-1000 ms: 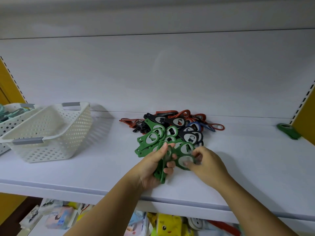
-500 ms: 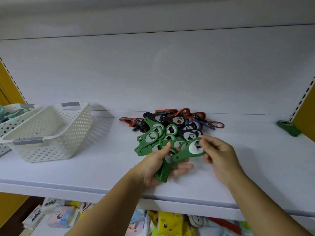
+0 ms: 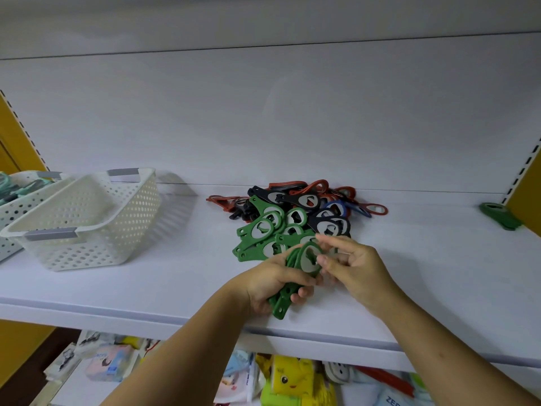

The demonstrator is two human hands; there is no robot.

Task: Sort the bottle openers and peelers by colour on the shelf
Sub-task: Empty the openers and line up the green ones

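Observation:
A mixed pile of bottle openers [image 3: 301,212] lies mid-shelf: green ones at the front, black, blue and red ones behind. My left hand [image 3: 272,284] grips a stack of green openers [image 3: 295,276] by their handles, heads pointing up. My right hand [image 3: 354,268] touches the top opener of that stack at its head with thumb and fingers. Far to the right, a lone green opener [image 3: 501,215] rests beside the upright.
An empty white perforated basket [image 3: 87,230] stands on the shelf [image 3: 146,282] at left. Behind it, a second basket [image 3: 17,197] holds teal items. The lower shelf carries packaged goods [image 3: 287,379]. Yellow uprights frame both sides.
My right hand picked a green opener from the pile's front and brought it onto the stack in my left hand. The stack has tipped more upright.

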